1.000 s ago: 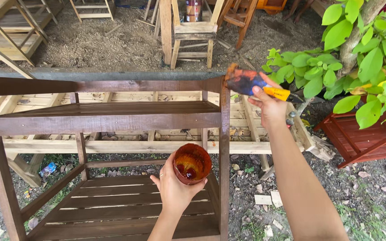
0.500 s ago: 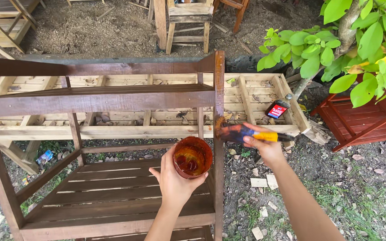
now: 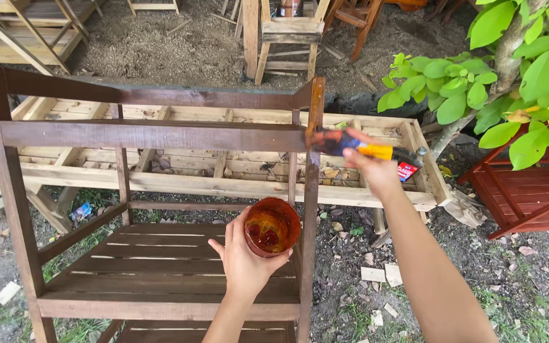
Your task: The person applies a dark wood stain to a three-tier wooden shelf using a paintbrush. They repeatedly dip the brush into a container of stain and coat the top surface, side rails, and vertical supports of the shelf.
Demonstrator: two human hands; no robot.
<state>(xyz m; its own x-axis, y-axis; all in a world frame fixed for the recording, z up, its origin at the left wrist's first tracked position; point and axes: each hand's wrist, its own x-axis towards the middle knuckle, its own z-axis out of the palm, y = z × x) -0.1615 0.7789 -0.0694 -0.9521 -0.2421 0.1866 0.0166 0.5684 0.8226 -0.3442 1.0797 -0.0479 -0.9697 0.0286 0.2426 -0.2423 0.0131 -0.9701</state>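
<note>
My left hand (image 3: 244, 263) holds a small round cup (image 3: 272, 227) of dark orange-brown stain in front of a dark-stained wooden shelf frame (image 3: 154, 134). My right hand (image 3: 371, 166) grips a paintbrush (image 3: 351, 145) with a yellow handle. Its bristles press against the frame's right front post (image 3: 311, 190), just below the top rail. The cup sits close to the same post, lower down.
A bare wooden pallet-like frame (image 3: 236, 185) lies on the ground behind the shelf. A leafy bush (image 3: 503, 70) and a red-brown slatted wooden piece (image 3: 528, 194) stand at right. More unfinished wooden furniture (image 3: 287, 32) stands at the back. A small red packet (image 3: 406, 170) lies near my right hand.
My right hand dropped with the brush from the post's top to low beside the post, then rose and now presses the bristles on the post under the rail. The cup stayed about level.
</note>
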